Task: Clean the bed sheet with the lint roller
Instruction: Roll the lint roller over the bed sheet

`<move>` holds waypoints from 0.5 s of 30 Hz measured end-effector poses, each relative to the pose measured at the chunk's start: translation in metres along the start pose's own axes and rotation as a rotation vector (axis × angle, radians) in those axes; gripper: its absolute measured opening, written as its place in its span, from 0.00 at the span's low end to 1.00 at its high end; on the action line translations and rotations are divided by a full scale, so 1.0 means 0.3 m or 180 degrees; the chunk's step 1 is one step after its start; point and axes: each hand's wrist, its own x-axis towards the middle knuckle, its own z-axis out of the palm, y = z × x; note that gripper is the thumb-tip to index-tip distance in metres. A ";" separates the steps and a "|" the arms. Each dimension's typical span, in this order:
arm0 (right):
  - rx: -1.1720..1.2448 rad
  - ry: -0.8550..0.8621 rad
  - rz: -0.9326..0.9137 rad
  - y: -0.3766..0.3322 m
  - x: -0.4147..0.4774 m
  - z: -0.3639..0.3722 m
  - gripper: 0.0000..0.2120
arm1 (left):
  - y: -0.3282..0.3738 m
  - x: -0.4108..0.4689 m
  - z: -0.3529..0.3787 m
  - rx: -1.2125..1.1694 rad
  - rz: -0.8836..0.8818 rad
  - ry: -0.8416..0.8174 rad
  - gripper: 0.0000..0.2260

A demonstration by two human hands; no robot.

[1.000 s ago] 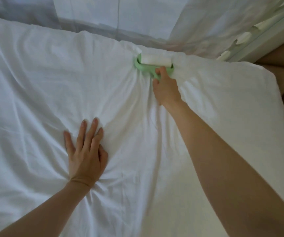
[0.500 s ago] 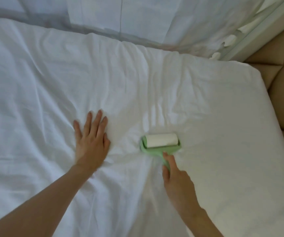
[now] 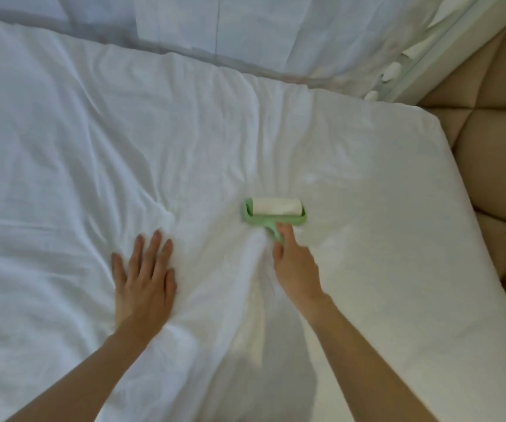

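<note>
Head view: the left hand point(image 3: 145, 281) lies flat, fingers straight, pressing the white bed sheet point(image 3: 93, 147). Just beside it, the right hand point(image 3: 295, 269) grips the green lint roller point(image 3: 273, 213), its roll resting on the sheet; a tan padded headboard point(image 3: 489, 117) stands at right.

Your left hand point(image 3: 145, 280) lies flat on the wrinkled white fabric bed sheet point(image 3: 87, 135), fingers point(image 3: 155, 243) straight and pressed down. Your right hand point(image 3: 295, 271) grips the handle of the pale green plastic lint roller point(image 3: 273, 214). Its white roll rests on the sheet, beside the left hand and slightly beyond it. A beige quilted headboard point(image 3: 496, 117) borders the bed's right edge.
</note>
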 end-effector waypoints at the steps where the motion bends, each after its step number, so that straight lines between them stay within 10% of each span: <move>1: -0.0050 0.0011 0.0010 0.034 -0.082 0.023 0.21 | 0.010 -0.014 -0.005 -0.0059 -0.0071 -0.0006 0.24; 15: 0.0227 -0.0132 0.0170 0.191 -0.482 -0.094 0.17 | -0.015 -0.197 -0.002 0.0327 0.0357 0.0057 0.28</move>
